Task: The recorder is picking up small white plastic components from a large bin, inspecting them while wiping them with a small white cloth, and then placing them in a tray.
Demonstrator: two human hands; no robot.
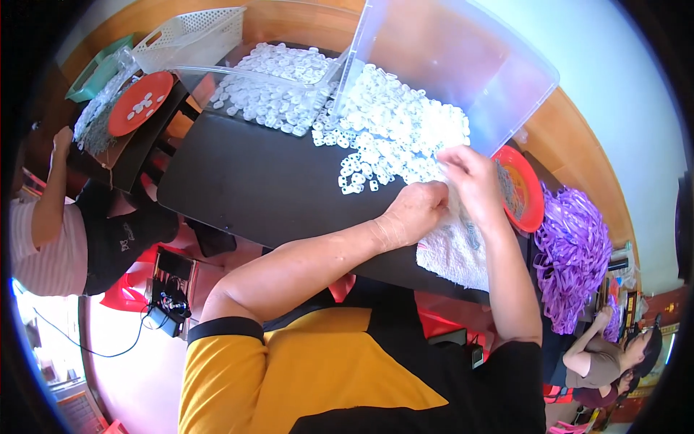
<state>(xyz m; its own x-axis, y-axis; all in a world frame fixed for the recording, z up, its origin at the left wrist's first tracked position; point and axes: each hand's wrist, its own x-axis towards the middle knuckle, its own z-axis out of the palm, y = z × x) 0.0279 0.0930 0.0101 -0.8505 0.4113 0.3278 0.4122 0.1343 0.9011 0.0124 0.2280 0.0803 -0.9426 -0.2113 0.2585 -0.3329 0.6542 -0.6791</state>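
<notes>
Our left hand curls closed; our right hand bends its fingers inward, though whether either grips anything we cannot tell. Small white holed pieces heap just beyond them on the worktop. Likely we are handling single pieces; next calls for a fine pinch.

At the upper left, we saw a white perforated basket just beside a green tray, with a red-orange plate near both. Further down we noted a co-worker in a striped top and a thin black cable. At the right, we found purple strips heaped near a second co-worker in a brown shirt.
</notes>
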